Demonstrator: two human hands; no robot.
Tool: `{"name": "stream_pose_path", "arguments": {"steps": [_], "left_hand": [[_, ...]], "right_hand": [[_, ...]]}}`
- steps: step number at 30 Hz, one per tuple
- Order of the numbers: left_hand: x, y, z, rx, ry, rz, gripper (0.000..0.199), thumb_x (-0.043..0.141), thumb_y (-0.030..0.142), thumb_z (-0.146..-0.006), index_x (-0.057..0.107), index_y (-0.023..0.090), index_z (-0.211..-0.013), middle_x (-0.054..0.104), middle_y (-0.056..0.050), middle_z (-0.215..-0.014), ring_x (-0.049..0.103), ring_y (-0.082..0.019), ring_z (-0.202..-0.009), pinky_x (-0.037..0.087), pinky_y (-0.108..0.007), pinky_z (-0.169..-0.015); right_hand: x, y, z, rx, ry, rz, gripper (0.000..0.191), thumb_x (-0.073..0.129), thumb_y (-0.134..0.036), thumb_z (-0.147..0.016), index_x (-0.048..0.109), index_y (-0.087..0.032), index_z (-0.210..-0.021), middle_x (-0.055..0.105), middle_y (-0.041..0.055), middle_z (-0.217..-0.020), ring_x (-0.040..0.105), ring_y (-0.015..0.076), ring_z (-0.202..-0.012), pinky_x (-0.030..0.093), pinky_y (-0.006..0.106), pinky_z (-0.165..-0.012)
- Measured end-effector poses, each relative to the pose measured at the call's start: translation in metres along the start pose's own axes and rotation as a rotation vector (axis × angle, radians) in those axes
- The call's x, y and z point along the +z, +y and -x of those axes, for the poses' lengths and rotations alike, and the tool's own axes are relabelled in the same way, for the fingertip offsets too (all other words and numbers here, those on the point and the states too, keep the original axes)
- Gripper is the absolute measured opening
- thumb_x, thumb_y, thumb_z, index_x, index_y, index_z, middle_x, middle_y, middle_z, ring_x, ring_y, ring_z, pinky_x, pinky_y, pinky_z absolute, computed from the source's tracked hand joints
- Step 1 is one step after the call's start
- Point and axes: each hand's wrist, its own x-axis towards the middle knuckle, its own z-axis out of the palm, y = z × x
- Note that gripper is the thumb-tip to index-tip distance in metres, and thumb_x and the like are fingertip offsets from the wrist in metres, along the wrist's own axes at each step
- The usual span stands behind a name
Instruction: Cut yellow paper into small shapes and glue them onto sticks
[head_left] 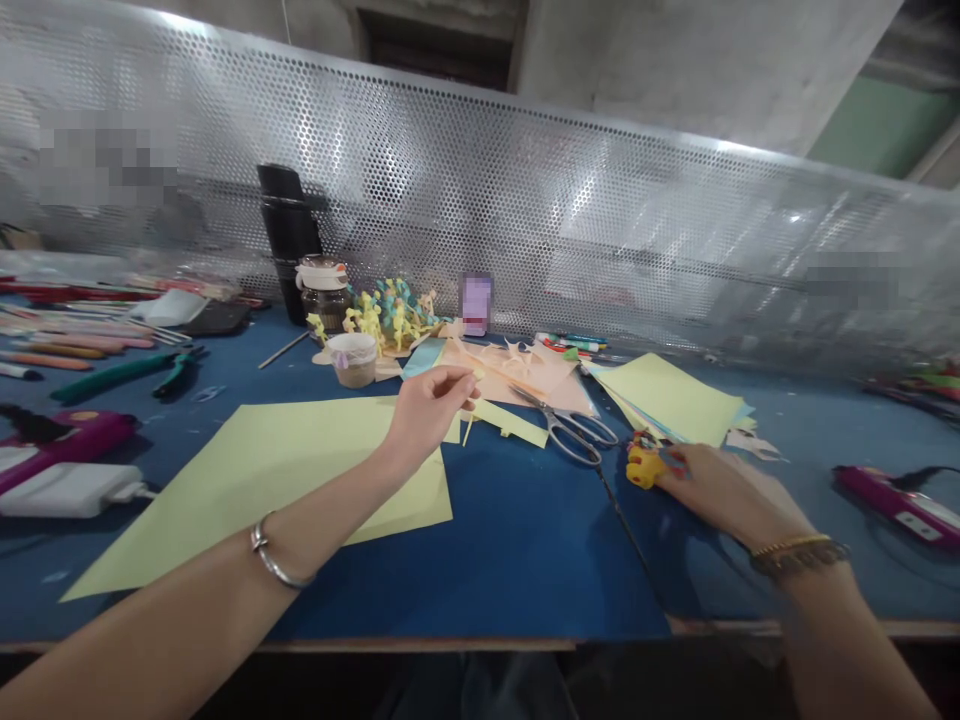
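Left hand (429, 412) pinched shut above pale yellow card (247, 490), anything in its grip too small to tell, as right hand (720, 490) grasps a yellow object (645, 467) near scissors (570, 430) on the table (525, 560).

My left hand (431, 405) is pinched closed just above a cut strip of pale yellow paper (510, 422); whatever sits between my fingers is too small to tell. My right hand (724, 490) is against a small yellow object (645, 467) on the blue tabletop (525, 570). Steel scissors (570, 428) lie between my hands, a large pale yellow sheet (255, 490) spreads under my left forearm (300, 530), and a stack of coloured paper (667, 398) sits beyond my right hand, toward the far edge.
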Motion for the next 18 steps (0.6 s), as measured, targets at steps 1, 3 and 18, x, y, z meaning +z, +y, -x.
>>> {"name": "stream_pose_path", "arguments": {"steps": [1, 3, 18], "left_hand": [[0.0, 0.0, 0.0, -0.008, -0.002, 0.006, 0.025, 0.062, 0.041, -0.076, 0.069, 0.018, -0.083, 0.069, -0.004, -0.075, 0.065, -0.015, -0.065, 0.055, -0.03, -0.071], [0.0, 0.001, 0.001, -0.031, 0.0, 0.022, 0.025, 0.063, 0.041, -0.076, 0.069, 0.017, -0.082, 0.069, -0.005, -0.076, 0.065, -0.015, -0.066, 0.056, -0.03, -0.071], [0.003, 0.003, 0.002, -0.078, -0.031, 0.016, 0.022, 0.063, 0.038, -0.075, 0.068, 0.018, -0.081, 0.069, -0.003, -0.077, 0.065, -0.014, -0.064, 0.055, -0.03, -0.071]], "right_hand": [[0.006, 0.003, 0.003, -0.024, -0.026, 0.019, 0.023, 0.053, -0.031, -0.072, 0.066, -0.019, -0.087, 0.068, 0.0122, -0.084, 0.064, 0.0275, -0.08, 0.04, 0.033, -0.063], [0.014, 0.007, 0.006, -0.07, -0.038, 0.063, 0.024, 0.053, -0.028, -0.071, 0.064, -0.018, -0.089, 0.066, 0.0136, -0.095, 0.061, 0.0298, -0.09, 0.041, 0.034, -0.067], [-0.056, -0.014, 0.015, 0.042, 0.7, -1.087, 0.018, 0.058, -0.025, -0.065, 0.052, -0.023, -0.082, 0.062, 0.013, -0.1, 0.052, 0.0146, -0.056, 0.039, 0.032, -0.05]]}}
